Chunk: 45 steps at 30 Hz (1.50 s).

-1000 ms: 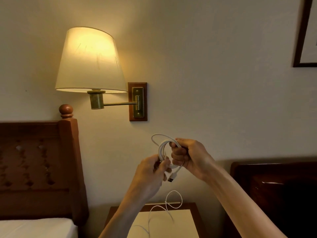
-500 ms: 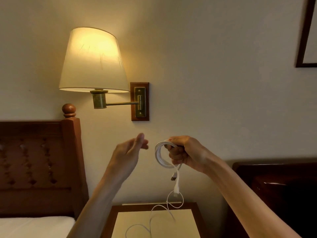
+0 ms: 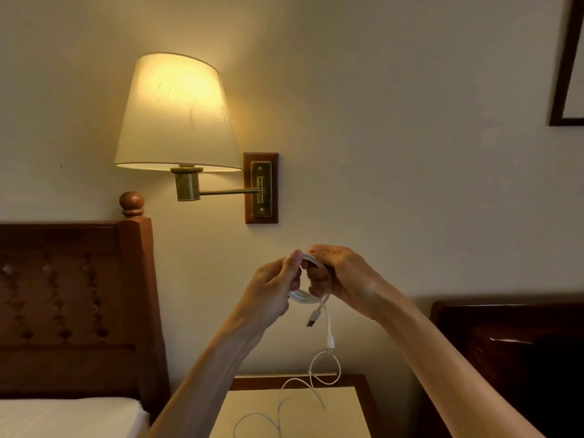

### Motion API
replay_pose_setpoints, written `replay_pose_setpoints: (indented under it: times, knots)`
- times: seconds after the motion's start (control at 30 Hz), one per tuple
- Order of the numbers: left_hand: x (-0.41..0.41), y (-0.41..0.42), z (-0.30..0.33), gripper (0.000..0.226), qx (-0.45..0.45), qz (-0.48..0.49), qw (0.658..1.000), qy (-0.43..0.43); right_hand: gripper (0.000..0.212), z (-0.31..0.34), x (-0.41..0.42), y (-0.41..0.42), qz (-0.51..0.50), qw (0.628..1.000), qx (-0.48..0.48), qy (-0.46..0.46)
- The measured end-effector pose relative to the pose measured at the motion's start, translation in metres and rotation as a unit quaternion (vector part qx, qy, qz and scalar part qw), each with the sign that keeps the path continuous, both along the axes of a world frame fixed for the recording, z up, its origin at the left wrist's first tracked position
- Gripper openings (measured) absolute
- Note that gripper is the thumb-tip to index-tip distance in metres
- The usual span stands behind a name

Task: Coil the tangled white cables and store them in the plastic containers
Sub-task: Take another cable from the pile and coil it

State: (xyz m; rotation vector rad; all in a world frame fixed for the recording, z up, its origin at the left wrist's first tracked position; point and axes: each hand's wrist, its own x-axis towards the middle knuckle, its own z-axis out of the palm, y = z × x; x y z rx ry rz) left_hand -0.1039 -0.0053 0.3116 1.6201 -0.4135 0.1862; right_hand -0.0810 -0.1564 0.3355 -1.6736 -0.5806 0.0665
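Lamplit wall, left hand [image 3: 273, 292] back gripping coiled cable [image 3: 308, 298], right hand [image 3: 339, 276] holding

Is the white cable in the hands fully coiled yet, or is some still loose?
Mostly coiled. The white cable forms a loop held by both the left hand and right hand, with two connector ends dangling below.

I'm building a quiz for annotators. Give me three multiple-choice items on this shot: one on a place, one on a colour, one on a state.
1. Where is the coiled cable?
A. on the bed
B. held between both hands
C. hung on the lamp

2. What colour is the loose cable on the nightstand?
A. white
B. black
C. red

3. The wall lamp is:
A. off
B. lit
C. broken

Answers:
B, the left hand and right hand grip the coil.
A, it shows white.
B, its shade glows.
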Motion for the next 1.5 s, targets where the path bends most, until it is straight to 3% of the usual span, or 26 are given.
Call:
replay_pose_setpoints:
  times: [0.1,0.3,0.6,0.8,0.93,1.17,1.33,1.4,1.5]
  knots:
    - [0.003,0.001,-0.002,0.041,-0.023,0.037,0.999,-0.028,0.032,-0.012,0.002,-0.002,-0.124,0.979,-0.074,-0.140]
    - [0.014,0.010,-0.009,0.041,-0.010,0.063,0.997,-0.049,0.010,-0.026,-0.004,-0.021,-0.226,0.941,-0.157,-0.198]
    - [0.024,0.000,-0.022,0.041,0.012,0.080,0.994,-0.070,0.012,-0.008,-0.013,-0.005,-0.270,0.952,0.011,-0.143]
    - [0.019,0.006,-0.016,0.043,-0.046,0.076,0.995,-0.040,0.006,-0.034,-0.019,0.014,-0.269,0.931,-0.009,-0.245]
    - [0.013,0.010,-0.013,0.045,-0.082,0.046,0.996,-0.005,0.008,-0.047,-0.013,0.015,-0.304,0.888,-0.059,-0.340]
    - [0.011,0.007,-0.011,0.044,-0.120,0.022,0.992,0.019,0.028,-0.052,-0.010,0.014,-0.171,0.948,0.125,-0.238]
    - [0.013,0.011,-0.009,0.042,-0.152,0.010,0.988,0.027,0.028,-0.054,-0.004,0.000,-0.018,0.976,0.158,-0.149]
    - [0.012,0.009,-0.009,0.042,-0.156,0.008,0.987,0.034,0.032,-0.062,-0.002,0.000,-0.005,0.979,0.144,-0.147]
    - [0.009,0.004,-0.013,0.042,-0.188,0.000,0.981,0.038,0.027,-0.074,-0.001,0.005,-0.067,0.976,0.146,-0.149]
